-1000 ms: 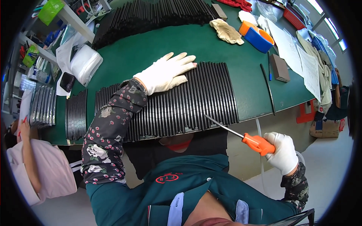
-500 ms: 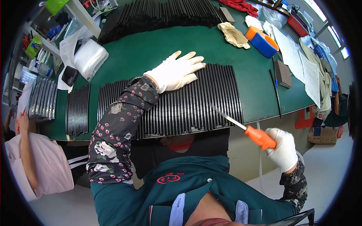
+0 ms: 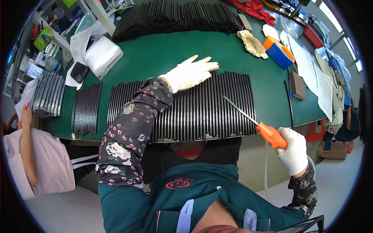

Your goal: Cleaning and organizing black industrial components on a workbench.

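Observation:
My left hand (image 3: 191, 73), in a white glove, lies flat with fingers stretched out across the far ends of a row of thin black rods (image 3: 210, 110). The rods lie side by side, pointing away from me, near the front edge of the green table. Part of the row is hidden under my patterned left sleeve. In my gloved right hand (image 3: 293, 151) is a screwdriver (image 3: 272, 134), gripped by its orange handle. Its metal shaft slants up and left over the right part of the rods; I cannot tell whether the tip touches them.
A smaller group of black rods (image 3: 87, 110) lies to the left, beside bagged rods (image 3: 48, 95). A large pile of rods (image 3: 175, 17) fills the back. Tape rolls (image 3: 280, 55), a loose glove (image 3: 252, 44) and a brown block (image 3: 297, 86) sit at right. Another person (image 3: 40, 163) is at far left.
The whole view has shifted, moving the table rightward in the picture. My left fingers are closer together. The screwdriver's tip has moved slightly toward the far side of the rods.

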The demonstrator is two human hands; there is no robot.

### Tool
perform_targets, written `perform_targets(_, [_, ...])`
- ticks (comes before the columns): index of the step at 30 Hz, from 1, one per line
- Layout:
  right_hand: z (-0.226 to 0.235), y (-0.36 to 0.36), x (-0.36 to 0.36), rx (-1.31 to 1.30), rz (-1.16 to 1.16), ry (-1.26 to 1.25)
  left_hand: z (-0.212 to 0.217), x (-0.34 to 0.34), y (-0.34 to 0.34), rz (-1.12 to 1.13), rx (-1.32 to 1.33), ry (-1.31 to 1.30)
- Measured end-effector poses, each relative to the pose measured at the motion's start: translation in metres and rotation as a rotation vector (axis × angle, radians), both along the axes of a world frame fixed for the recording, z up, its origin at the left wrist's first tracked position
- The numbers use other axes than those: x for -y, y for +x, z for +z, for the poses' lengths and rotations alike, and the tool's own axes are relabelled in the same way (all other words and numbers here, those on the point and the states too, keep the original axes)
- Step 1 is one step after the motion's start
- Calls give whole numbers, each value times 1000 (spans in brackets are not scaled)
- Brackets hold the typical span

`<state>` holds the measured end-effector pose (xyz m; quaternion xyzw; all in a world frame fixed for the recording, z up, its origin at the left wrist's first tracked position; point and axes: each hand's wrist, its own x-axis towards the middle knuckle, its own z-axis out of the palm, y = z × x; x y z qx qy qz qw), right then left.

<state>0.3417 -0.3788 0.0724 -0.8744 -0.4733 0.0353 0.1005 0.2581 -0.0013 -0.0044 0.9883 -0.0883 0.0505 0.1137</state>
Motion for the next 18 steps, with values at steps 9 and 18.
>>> perform_targets(9, [-2, -13, -8, -1, 146, 31, -2, -2, 5, 50, -36, -87])
perform_targets(18, [-3, -16, -11, -59, 167, -54, 32, -31, -60, 109, 5, -222])
